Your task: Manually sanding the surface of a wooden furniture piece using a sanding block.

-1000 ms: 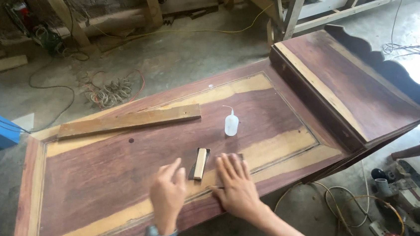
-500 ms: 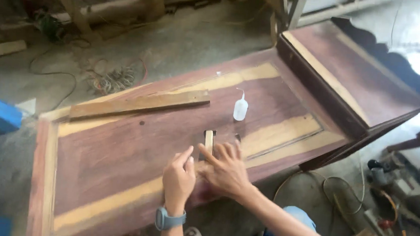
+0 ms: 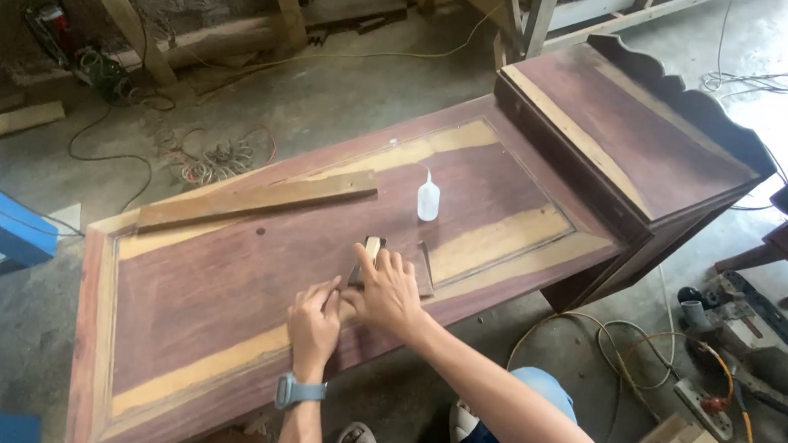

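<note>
Now, over the big reddish-brown panelled door (image 3: 219,301) laid flat across the workshop floor, we have both hands bunched together on a small wooden block (image 3: 371,250) near its front rail, where a second ago they lay apart and flat on the wood. The long loose plank (image 3: 255,201) rests well beyond our fingertips, up and to the left; the white squeeze bottle (image 3: 427,201) stands upright just past them, to the right. Our right hand (image 3: 387,291) has slid left from the dark strip (image 3: 426,269) it covered and now lies over the near end of the block, fingers (image 3: 381,263) half curled on it (whether they grip or only press, we cannot tell). Our left hand (image 3: 313,323), watch on the wrist, has closed in from an open, lifted pose to rest fingers-down, loosely bent, touching the right hand beside the block. The block itself appears not to have moved; only its far end shows past our fingers.
</note>
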